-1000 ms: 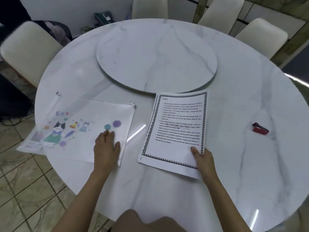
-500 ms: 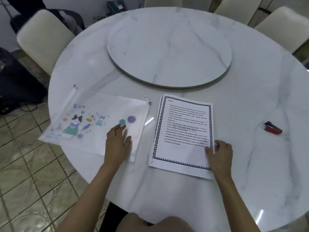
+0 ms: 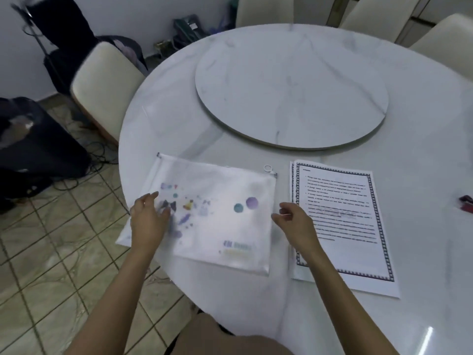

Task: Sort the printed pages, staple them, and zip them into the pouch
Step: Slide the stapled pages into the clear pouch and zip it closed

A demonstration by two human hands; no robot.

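both hands at the pouch

your left hand [image 3: 148,221] rests open, fingers spread, on the pouch's [image 3: 225,226] left part at the near desk [image 3: 256,303] edge. your right hand [image 3: 298,222], loosely curled and holding nothing, is at its right edge. the pages [image 3: 345,252] lie just right.

Turntable [image 3: 291,85] on round marble table [image 3: 256,298]; chair [image 3: 102,80] beside.
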